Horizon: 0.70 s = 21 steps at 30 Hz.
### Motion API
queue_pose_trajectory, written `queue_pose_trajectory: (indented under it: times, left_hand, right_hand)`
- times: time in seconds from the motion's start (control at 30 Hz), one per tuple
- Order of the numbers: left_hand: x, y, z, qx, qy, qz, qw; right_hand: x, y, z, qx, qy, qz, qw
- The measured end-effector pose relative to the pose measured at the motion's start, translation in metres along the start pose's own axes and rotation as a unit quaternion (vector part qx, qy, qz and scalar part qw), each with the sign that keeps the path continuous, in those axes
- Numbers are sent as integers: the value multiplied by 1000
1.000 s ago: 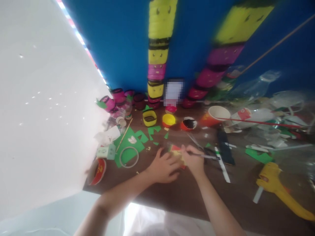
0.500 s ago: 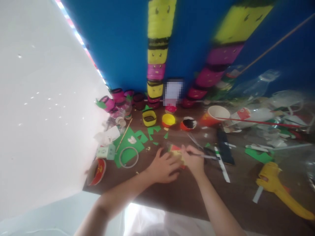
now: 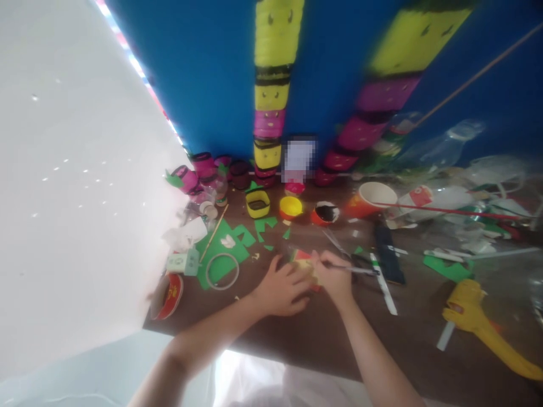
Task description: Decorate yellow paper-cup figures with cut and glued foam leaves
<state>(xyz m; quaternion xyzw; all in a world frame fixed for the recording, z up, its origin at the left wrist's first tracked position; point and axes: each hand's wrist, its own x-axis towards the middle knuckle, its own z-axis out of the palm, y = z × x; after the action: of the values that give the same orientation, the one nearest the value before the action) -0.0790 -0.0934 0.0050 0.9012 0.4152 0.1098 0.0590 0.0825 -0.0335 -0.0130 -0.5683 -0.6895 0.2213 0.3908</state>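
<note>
My left hand (image 3: 283, 288) lies flat with its fingers spread, pressing on a small red and pale-yellow piece of card or paper (image 3: 302, 263) on the dark table. Part of that piece is hidden under the fingers. My right hand (image 3: 334, 278) is closed around a slim greyish pen (image 3: 355, 269), whose shaft sticks out to the right. Its tip is hidden by the fingers, close to the pale-yellow surface. Beyond my right hand lies a pair of scissors (image 3: 336, 243), blades pointing away.
Green paper (image 3: 224, 257), a tape ring (image 3: 222, 272) and a red bowl (image 3: 172, 297) are on the left. Paint cups, yellow (image 3: 291, 207) and black (image 3: 326, 212), stand behind. At right lie a white marker (image 3: 383, 285), a yellow glue gun (image 3: 470, 311) and plastic bottles (image 3: 441, 200).
Hardly anything differs. My right hand and the pen have shifted very slightly; my left hand stays on the piece.
</note>
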Motion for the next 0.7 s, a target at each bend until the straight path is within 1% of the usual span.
queue_pose_trajectory:
  times: [0.37, 0.7]
  left_hand:
    - [0, 0, 0, 12, 2, 3, 1000]
    - [0, 0, 1, 14, 5, 0, 1000]
  right_hand:
    - [1, -3, -1, 4, -2, 8, 1000]
    - [1, -1, 0, 8, -7, 13, 1000]
